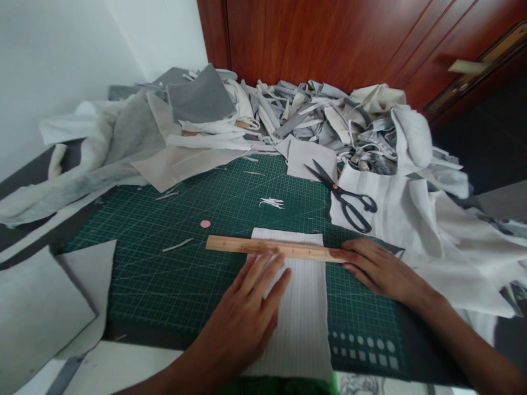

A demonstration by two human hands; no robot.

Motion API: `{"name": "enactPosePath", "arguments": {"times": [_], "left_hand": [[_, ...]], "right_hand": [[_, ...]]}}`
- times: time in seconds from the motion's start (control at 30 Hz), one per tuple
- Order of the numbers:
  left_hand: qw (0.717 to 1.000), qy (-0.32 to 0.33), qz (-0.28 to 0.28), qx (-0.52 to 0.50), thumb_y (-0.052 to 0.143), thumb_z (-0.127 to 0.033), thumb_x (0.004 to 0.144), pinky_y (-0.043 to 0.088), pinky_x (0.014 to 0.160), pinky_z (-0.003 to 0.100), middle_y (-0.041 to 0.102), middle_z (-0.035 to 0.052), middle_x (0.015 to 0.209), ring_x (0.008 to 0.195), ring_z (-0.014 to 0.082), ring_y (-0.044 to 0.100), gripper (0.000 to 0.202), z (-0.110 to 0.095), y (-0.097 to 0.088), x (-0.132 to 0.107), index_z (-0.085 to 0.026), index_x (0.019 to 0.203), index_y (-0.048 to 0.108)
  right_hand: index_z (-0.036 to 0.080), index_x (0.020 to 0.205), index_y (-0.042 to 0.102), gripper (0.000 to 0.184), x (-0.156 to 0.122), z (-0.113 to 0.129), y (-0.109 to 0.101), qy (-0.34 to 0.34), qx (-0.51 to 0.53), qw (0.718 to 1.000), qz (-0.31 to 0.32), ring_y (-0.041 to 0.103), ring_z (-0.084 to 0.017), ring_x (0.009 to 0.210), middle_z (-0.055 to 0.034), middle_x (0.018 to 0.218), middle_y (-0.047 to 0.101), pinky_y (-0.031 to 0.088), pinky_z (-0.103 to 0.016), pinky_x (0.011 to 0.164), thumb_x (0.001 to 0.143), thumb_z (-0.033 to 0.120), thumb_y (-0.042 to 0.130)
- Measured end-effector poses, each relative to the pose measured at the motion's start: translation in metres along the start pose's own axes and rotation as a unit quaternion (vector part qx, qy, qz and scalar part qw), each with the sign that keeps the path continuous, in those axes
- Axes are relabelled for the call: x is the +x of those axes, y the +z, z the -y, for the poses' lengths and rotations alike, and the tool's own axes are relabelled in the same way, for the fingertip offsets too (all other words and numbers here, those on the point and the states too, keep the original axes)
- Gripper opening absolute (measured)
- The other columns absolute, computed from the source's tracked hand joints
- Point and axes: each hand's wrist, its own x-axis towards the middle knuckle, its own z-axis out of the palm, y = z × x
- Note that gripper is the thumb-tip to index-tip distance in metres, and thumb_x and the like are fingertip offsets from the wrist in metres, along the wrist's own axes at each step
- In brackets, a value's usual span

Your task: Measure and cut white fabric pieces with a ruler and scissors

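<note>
A strip of white ribbed fabric (302, 318) lies lengthwise on the green cutting mat (152, 291), its near end at the mat's front edge. Across its far part rests a wooden ruler (230, 243). My left hand (251, 307) lies over the fabric with fingers spread, fingertips touching the ruler's near edge. At the ruler's right end, my right hand (376, 266) has its fingers closed on the wood. Beyond the ruler are a round pink piece (205, 224), perhaps tailor's chalk, and a small bunch of thin white strips (272, 203).
Black-handled scissors (343, 197) lie on white fabric (382, 203) at the right. A heap of grey and white scraps (304, 109) lines the back, before a wooden door (329, 38). Grey-white fabric pieces (45, 302) lie at the left front.
</note>
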Motion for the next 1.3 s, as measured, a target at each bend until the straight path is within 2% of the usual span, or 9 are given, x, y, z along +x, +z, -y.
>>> {"name": "enactPosePath", "arguments": {"times": [0.17,0.37,0.53,0.8,1.07,1.2,1.3], "left_hand": [[1.000,-0.021,0.011,0.001,0.047,-0.022,0.103,0.038,0.125,0.054,0.039,0.0165,0.166,0.159,0.0327,0.027,0.051,-0.004,0.009,0.011,-0.009,0.152,0.048],[0.999,-0.036,0.031,-0.009,0.049,-0.025,0.103,0.035,0.127,0.055,0.031,0.0146,0.171,0.161,0.0323,0.022,0.056,-0.002,0.007,0.011,-0.012,0.157,0.043],[0.998,-0.043,0.045,-0.021,0.048,-0.025,0.104,0.031,0.129,0.055,0.025,0.0128,0.174,0.162,0.0313,0.019,0.058,-0.001,0.007,0.012,-0.014,0.159,0.039],[0.996,-0.058,0.056,-0.042,0.047,-0.024,0.103,0.030,0.129,0.059,0.023,0.0134,0.174,0.162,0.0327,0.017,0.059,-0.001,0.005,0.013,-0.014,0.160,0.038],[0.995,-0.061,0.058,-0.048,0.047,-0.025,0.103,0.026,0.131,0.055,0.021,0.0102,0.175,0.163,0.0309,0.017,0.063,-0.001,0.005,0.014,-0.015,0.163,0.032],[0.996,-0.056,0.057,-0.037,0.047,-0.024,0.102,0.025,0.131,0.055,0.019,0.0107,0.176,0.163,0.0311,0.014,0.064,0.000,0.006,0.014,-0.014,0.163,0.032],[0.997,-0.053,0.053,-0.032,0.046,-0.023,0.102,0.026,0.130,0.056,0.022,0.0116,0.175,0.162,0.0316,0.017,0.062,-0.001,0.007,0.014,-0.013,0.162,0.034]], "right_hand": [[0.014,0.121,0.065,0.022,0.003,0.004,-0.001,-0.007,-0.036,0.999,0.006,0.067,-0.022,0.100,-0.0122,0.111,0.070,0.058,-0.036,0.088,0.105,0.016,0.050],[0.014,0.129,0.063,0.026,0.003,0.012,-0.006,0.022,-0.083,0.996,0.011,0.068,-0.025,0.103,-0.0131,0.118,0.073,0.054,-0.042,0.091,0.104,0.018,0.055],[0.017,0.128,0.062,0.025,0.005,0.012,-0.006,0.074,-0.058,0.996,0.003,0.069,-0.023,0.105,-0.0104,0.120,0.074,0.052,-0.041,0.092,0.103,0.017,0.059],[0.022,0.129,0.066,0.029,0.005,0.012,-0.009,0.091,-0.006,0.996,0.012,0.069,-0.024,0.108,-0.0092,0.120,0.075,0.051,-0.043,0.094,0.101,0.017,0.059],[0.022,0.132,0.065,0.033,0.002,0.009,-0.013,0.080,0.016,0.996,0.029,0.066,-0.026,0.112,-0.0113,0.124,0.071,0.050,-0.043,0.094,0.101,0.016,0.056],[0.023,0.131,0.065,0.032,0.022,0.014,-0.026,0.050,0.017,0.998,0.043,0.064,-0.026,0.112,-0.0104,0.124,0.070,0.048,-0.045,0.094,0.101,0.018,0.056],[0.021,0.120,0.069,0.024,0.056,0.029,-0.036,0.001,0.047,0.999,0.014,0.062,-0.026,0.111,-0.0104,0.123,0.070,0.046,-0.046,0.096,0.101,0.018,0.054]]}}
